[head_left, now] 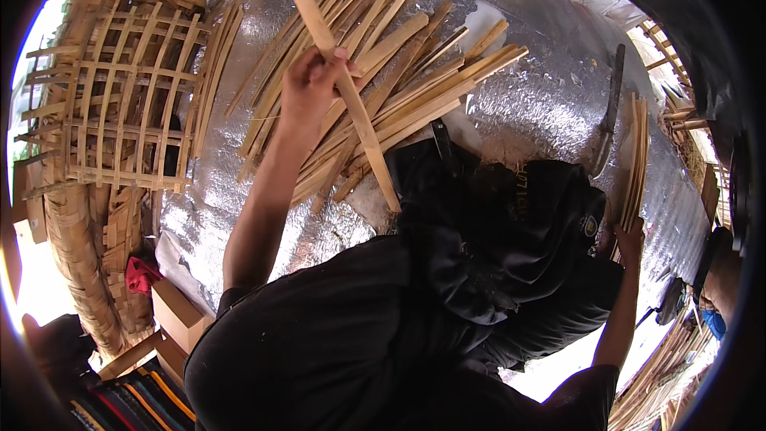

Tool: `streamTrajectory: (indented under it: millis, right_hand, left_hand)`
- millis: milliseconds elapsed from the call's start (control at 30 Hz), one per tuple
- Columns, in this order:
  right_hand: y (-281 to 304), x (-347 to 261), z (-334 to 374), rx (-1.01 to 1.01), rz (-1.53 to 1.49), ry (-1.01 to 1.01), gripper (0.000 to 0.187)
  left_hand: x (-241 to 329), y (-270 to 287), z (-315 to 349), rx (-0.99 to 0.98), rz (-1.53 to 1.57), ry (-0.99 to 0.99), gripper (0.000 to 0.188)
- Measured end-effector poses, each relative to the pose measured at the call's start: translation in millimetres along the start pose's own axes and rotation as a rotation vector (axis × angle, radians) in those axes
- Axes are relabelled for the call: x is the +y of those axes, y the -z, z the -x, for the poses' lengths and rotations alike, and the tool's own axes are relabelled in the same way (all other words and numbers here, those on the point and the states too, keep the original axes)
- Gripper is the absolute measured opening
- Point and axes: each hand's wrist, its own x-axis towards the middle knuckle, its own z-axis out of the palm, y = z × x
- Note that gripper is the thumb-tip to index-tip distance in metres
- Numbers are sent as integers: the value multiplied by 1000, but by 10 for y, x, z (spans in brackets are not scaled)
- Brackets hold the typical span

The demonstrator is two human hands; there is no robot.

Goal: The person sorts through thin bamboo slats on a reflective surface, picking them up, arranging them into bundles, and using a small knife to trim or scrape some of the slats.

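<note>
At upper centre, the left hand (313, 78) grips a flat bamboo strip (365, 126) slanting above crinkled silver foil (550, 48). At right, the right hand (629, 241) touches slim slats (637, 160); whether its fingers close, I cannot tell.

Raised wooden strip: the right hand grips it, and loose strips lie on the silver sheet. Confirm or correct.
Not right: the head view shows the left hand gripping the raised wooden strip. The loose strips do lie on the silver sheet.
</note>
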Motion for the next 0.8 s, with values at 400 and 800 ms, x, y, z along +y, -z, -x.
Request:
streamTrajectory:
  millis: [400,800]
  right_hand:
    - [-154,821,-593,74,114,237,74]
    - [1717,507,-1072,336,-147,509,46]
  left_hand:
    - [-296,160,-334,132,207,51,32]
    - [127,251,-431,189,276,-152,32]
